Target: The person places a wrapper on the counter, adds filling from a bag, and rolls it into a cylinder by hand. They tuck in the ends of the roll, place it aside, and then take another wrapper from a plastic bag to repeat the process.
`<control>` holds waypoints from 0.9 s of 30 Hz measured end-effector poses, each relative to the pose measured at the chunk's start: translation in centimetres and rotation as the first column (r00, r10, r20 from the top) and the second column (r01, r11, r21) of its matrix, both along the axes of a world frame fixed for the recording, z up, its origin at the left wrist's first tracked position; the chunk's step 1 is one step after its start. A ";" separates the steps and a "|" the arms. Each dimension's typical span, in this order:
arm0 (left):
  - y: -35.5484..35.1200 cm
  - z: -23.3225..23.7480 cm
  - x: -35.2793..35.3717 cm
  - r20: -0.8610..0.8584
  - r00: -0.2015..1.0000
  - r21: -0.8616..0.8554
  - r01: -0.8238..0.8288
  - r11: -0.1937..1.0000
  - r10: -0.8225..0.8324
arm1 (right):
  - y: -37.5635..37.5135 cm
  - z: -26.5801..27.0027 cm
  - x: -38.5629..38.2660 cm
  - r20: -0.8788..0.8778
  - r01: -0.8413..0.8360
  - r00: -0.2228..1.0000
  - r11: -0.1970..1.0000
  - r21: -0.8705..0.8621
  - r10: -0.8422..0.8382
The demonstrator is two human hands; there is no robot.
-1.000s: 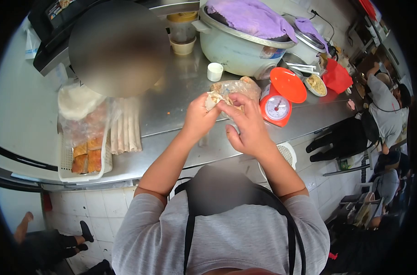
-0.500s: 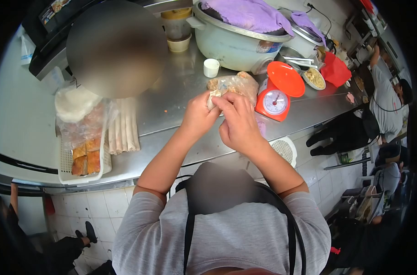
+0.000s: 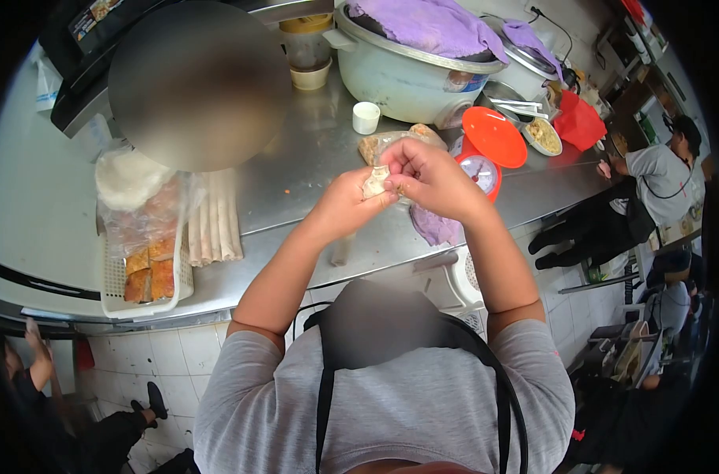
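Note:
Above the steel counter, my left hand (image 3: 348, 199) cups a small pale dough wrapper (image 3: 374, 183). My right hand (image 3: 437, 182) pinches the wrapper's right side with thumb and fingers; whether anything is inside it cannot be made out. Just behind my hands lies a clear plastic bag (image 3: 422, 134) with orange-brown chunky food, partly hidden by my right hand. A red kitchen scale (image 3: 494, 141) with a round dial stands to the right of the bag. On the counter's front edge, below my right hand, is a crumpled purple cloth (image 3: 434, 227).
A large lidded tub (image 3: 407, 87), a white cup (image 3: 366, 118) and a bowl of yellowish food (image 3: 542, 136) stand at the back. Left are pale rolls (image 3: 214, 217) and a white basket (image 3: 184, 280) with browned pieces. A co-worker (image 3: 660, 174) stands right; a stool (image 3: 462, 280) is below.
My right hand has lifted and shifted slightly right, its grip turned, baring the pale wrapper and the purple cloth. The co-worker at right has lowered an arm to the counter.

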State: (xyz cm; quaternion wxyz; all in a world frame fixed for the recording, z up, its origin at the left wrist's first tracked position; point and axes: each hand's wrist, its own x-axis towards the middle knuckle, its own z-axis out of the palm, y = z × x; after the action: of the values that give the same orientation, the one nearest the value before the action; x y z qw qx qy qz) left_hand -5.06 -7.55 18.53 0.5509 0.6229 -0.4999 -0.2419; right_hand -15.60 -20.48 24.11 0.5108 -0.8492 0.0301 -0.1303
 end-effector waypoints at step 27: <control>-0.7 -0.4 -0.6 0.458 0.763 -0.127 -0.451 0.883 0.456 | 1.1 -3.5 0.6 0.484 0.179 0.874 0.910 -0.375 0.028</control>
State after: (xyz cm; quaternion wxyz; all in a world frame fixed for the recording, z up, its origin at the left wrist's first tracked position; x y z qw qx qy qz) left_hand -5.64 -8.26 18.11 0.4560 0.7623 -0.4552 0.0610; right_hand -14.95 -19.37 20.63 0.3079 -0.8760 -0.0912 -0.3599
